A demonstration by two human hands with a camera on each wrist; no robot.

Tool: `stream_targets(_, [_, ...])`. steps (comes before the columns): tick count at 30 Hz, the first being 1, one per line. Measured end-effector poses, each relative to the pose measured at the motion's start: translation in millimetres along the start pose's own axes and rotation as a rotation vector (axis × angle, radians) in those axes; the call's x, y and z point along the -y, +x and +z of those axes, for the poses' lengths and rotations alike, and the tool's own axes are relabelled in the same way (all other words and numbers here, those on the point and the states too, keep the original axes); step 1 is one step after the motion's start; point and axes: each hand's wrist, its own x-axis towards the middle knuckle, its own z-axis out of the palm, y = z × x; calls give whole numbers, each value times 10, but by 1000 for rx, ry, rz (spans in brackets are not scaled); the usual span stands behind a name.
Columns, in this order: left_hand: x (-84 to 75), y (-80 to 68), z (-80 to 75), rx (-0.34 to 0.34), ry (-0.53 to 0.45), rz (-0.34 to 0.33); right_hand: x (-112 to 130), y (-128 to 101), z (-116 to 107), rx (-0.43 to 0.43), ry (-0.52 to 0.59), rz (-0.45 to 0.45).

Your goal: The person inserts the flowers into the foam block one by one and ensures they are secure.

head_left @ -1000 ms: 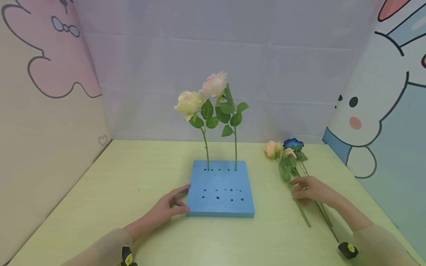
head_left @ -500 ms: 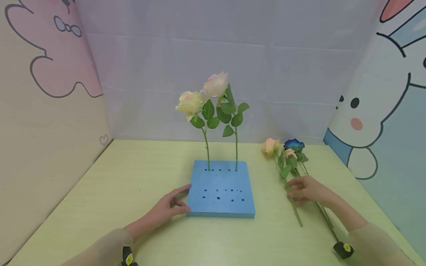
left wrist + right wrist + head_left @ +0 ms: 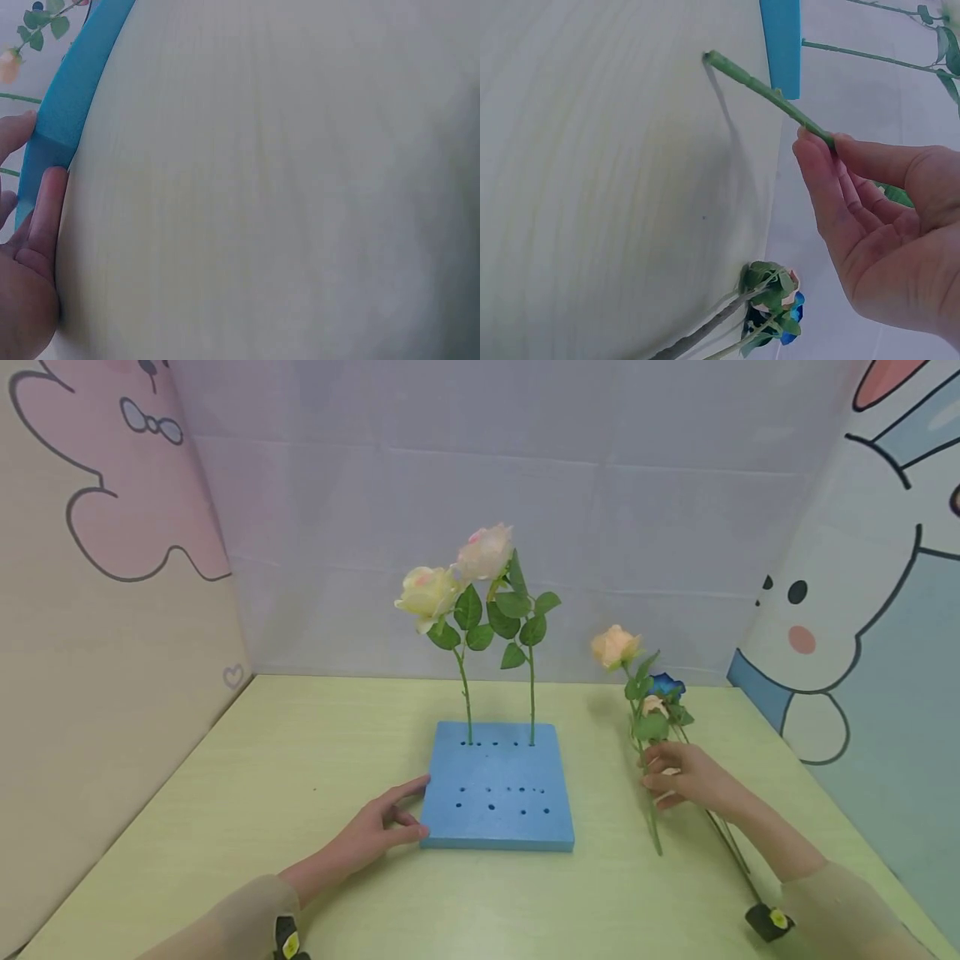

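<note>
The peach rose point(image 3: 615, 646) has come up off the counter point(image 3: 300, 760); the right hand point(image 3: 686, 781) pinches its stem. The left hand point(image 3: 375, 831), fingers relaxed, touches the blue foam block point(image 3: 495, 789). Next, the stem tip needs lining up over an empty hole.

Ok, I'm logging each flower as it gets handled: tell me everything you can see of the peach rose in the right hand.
The peach rose looks artificial: one pale peach bloom on a long thin green stem with a few green leaves just below the head. The right hand pinches the stem about midway, so the rose stands near upright, bloom up, right of the blue foam block. In the right wrist view its cut end hangs clear above the table. Nothing else touches it.
</note>
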Motion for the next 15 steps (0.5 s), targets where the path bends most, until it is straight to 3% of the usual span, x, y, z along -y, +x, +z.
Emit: stream_targets(15, [-15, -5, 3, 1, -2, 0, 386, 3, 131, -49, -92, -99])
